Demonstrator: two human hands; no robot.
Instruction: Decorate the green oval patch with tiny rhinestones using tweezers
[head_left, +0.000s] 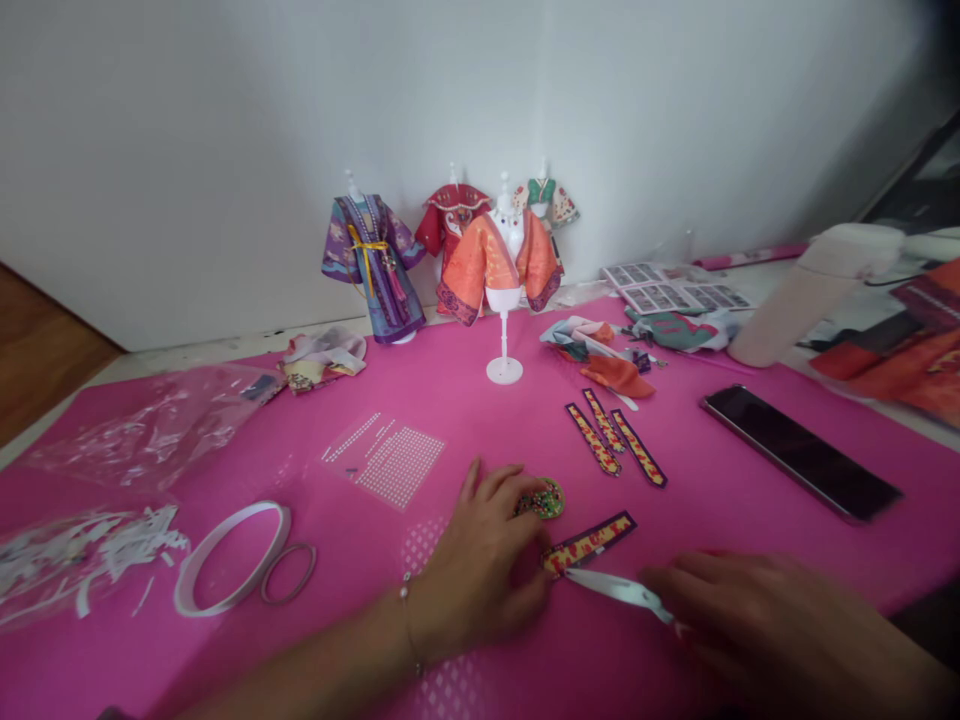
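My left hand (484, 560) rests on the pink mat (225, 420), fingers partly spread, fingertips pressing the near end of a patterned fabric strip (592, 542). A small round beaded piece (544, 499) lies just beyond its fingers. My right hand (757, 620) is blurred at the lower right and is closed on a metal tool, either tweezers or small scissors (619, 590), whose tip points at the strip. Three more patterned strips (615, 438) lie a little farther out.
A white mannequin stand in an orange robe (502, 270) stands mid-mat, with other dressed mannequins (371, 260) behind. Tape rolls (232, 555), a sticker sheet (390, 460) and plastic bags (142, 425) lie left. A phone (799, 450), a white bottle (817, 290) and fabric scraps (615, 365) lie right.
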